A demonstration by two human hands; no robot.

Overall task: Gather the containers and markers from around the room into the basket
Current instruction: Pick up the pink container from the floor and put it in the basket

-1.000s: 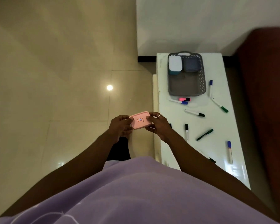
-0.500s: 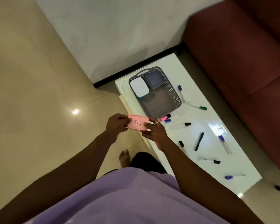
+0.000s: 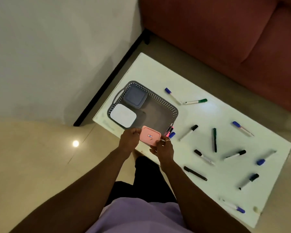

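I hold a pink lidded container between both hands at the near rim of the grey basket. My left hand grips its left end and my right hand grips its right end. Inside the basket lie a white-lidded container and a blue-grey container. Several markers lie scattered on the white table, among them a green-capped one, a dark green one and a black one. A pink marker lies beside the basket.
A dark red sofa runs along the far side of the table. A white wall with a black skirting strip stands at the left. Beige floor tiles with a light's glare spread at the left.
The view has swung so the table now runs to the right. My hands have carried the pink container closer, up to the basket's near rim.
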